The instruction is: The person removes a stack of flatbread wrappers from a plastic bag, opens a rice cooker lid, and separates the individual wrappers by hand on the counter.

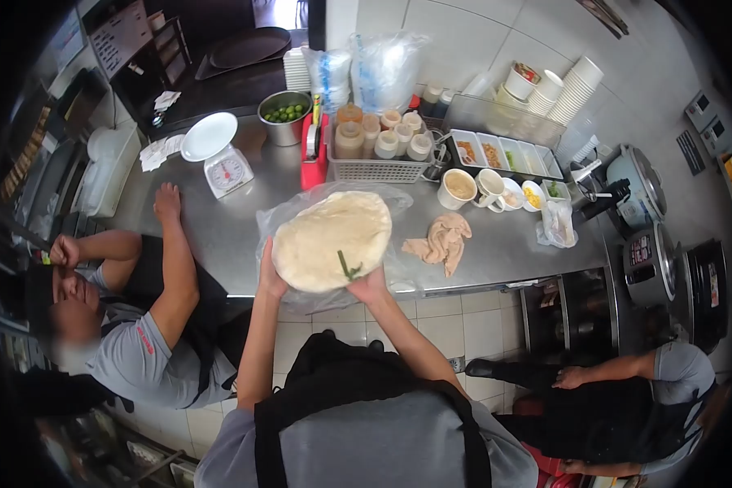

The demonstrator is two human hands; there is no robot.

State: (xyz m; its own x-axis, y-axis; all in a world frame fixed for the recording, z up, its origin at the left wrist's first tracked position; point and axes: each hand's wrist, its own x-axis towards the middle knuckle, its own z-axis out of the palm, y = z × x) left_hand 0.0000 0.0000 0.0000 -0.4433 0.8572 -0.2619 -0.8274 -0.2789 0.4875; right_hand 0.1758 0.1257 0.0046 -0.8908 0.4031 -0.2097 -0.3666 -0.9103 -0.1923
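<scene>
Between my hands is a large, pale, rounded slab (325, 236) that looks like dough or flatbread. My left hand (270, 271) grips its left edge, with the fingers mostly hidden beneath. At the lower right edge, my right hand (369, 285) holds it, close to a thin green strip (347, 267) lying on the slab. Clear plastic (394, 195) spreads around and under it, over the front of the steel counter (301, 154). A crumpled beige cloth (445, 242) lies to the right of the slab.
A kitchen scale (227, 175), a pot of green limes (285, 114), a red tape dispenser (314, 154) and a basket of bottles (378, 169) stand behind. Cups and a topping tray (496, 154) are at right. One person (162, 350) leans at left; another (626, 398) sits at right.
</scene>
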